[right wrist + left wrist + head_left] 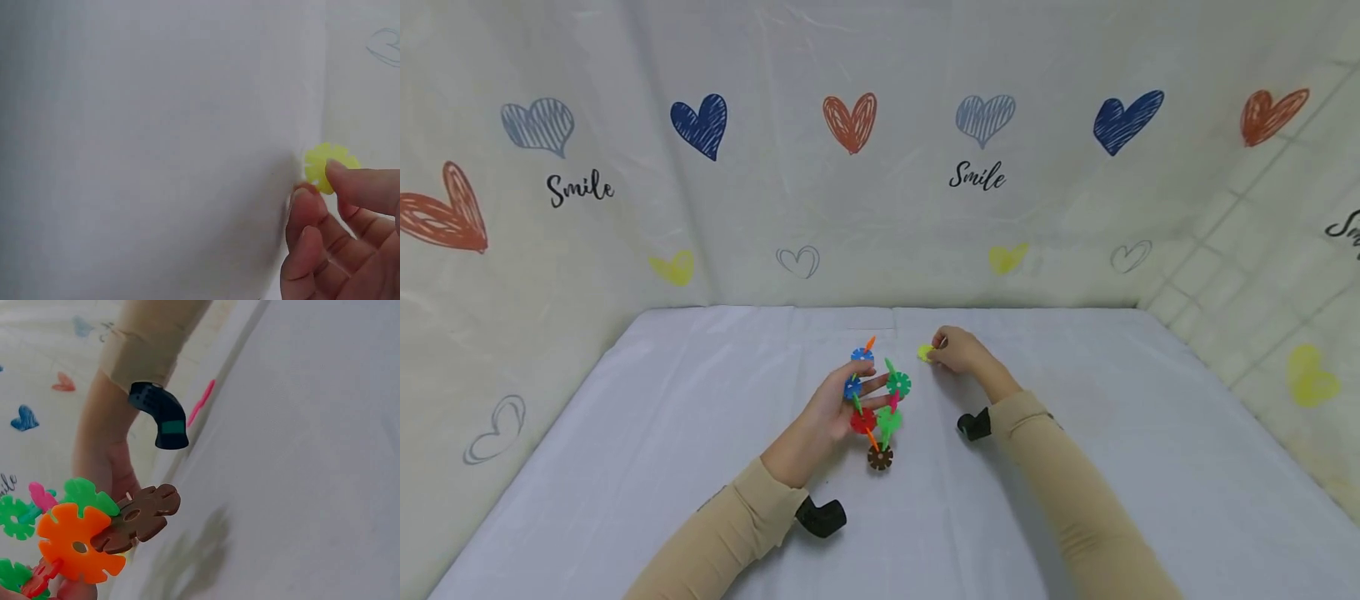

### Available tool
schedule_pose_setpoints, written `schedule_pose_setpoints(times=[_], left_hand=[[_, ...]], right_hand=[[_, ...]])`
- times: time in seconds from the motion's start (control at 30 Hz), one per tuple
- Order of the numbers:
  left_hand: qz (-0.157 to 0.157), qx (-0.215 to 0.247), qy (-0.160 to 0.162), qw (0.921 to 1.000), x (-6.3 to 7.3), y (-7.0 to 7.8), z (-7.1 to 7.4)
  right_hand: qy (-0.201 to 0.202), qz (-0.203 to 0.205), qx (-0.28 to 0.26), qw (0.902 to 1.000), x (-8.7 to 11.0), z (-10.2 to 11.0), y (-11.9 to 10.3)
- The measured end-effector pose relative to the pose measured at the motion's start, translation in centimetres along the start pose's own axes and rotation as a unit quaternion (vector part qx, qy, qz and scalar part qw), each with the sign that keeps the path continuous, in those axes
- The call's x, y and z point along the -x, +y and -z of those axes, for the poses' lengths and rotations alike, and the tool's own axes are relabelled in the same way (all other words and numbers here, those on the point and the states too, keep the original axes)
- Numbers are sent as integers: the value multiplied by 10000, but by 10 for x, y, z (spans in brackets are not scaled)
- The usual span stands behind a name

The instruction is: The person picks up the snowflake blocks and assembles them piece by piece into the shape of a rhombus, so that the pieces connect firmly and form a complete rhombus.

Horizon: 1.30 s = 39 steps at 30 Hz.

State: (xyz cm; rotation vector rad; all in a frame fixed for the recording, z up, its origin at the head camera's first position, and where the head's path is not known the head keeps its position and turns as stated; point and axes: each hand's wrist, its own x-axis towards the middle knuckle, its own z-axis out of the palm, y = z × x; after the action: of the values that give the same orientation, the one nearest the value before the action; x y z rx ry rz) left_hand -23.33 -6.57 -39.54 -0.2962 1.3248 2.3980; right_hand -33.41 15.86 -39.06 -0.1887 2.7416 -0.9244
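My left hand (835, 407) holds a chain of slotted, flower-shaped plastic discs (863, 422) pushed into one another edge to edge, in blue, green, red, orange, pink and brown. An orange disc (70, 534) faces the left wrist camera, with a brown disc (145, 519) joined at its side. That end of the chain hangs nearest the body. To the right and a little farther back, my right hand (961, 350) pinches a single yellow disc (330, 156) between thumb and fingers. A gap separates it from the chain.
White cloth covers the table (662, 467), and its far edge meets a backdrop (910, 225) printed with hearts and "Smile". A black curved device (822, 518) sticks out from the left cuff, and another black device (974, 425) from the right cuff.
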Motion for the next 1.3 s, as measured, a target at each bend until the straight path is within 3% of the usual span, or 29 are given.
schedule_pose_setpoints(times=[0.17,0.43,0.57,0.7,0.9,1.13,1.3], left_hand=[[68,-225,-7,9997,-2,-4,-1],[17,-508,103,9987,-1,-5,-1],[67,-528,52,9986,-2,-4,-2],[150,-476,80,9987,-3,-4,-2],[307,-427,84,9986,-1,-6,-2],[186,-697,-157,9973,-1,-8,0],[149,-830,-49,9964,-3,-8,0]], right_hand=[[212,430,-966,9942,8,2,1],[166,1604,-1865,9691,42,5,-23],[62,2283,-2061,9515,58,3,-36],[24,2757,-1950,9413,64,-1,-43],[120,2823,-1723,9436,67,-6,-46],[265,2646,-1549,9515,66,-12,-47],[222,2541,-1639,9529,67,-14,-49]])
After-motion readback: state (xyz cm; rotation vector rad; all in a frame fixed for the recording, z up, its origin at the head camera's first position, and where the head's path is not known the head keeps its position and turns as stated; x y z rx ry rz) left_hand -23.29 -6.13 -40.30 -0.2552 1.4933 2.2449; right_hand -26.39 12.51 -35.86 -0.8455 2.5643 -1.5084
